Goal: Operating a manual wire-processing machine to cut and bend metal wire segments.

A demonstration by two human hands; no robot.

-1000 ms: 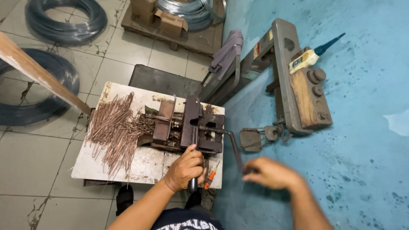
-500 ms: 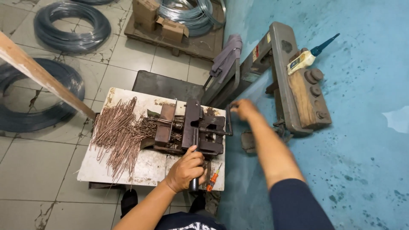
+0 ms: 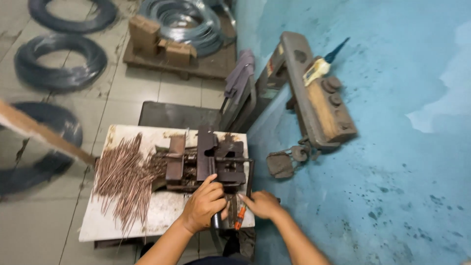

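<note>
The bending tool (image 3: 206, 164) was dark, rusty metal. The thin rods (image 3: 125, 179) at lower left looked like dull brown metal. The tabletop (image 3: 105, 223) was white, stained and scratched. The wire coils (image 3: 61, 61) at upper left looked grey and shiny.

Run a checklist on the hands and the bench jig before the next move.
1. Left hand wrapped on the dark lever handle: ok.
2. Right hand at the orange-handled tool; grip: cannot tell.
3. Fingers away from the jig's moving parts: cannot tell.
4. Cut rods piled left on the white board, apart from both hands: ok.
5. Rod loaded in the jig: cannot tell.
</note>
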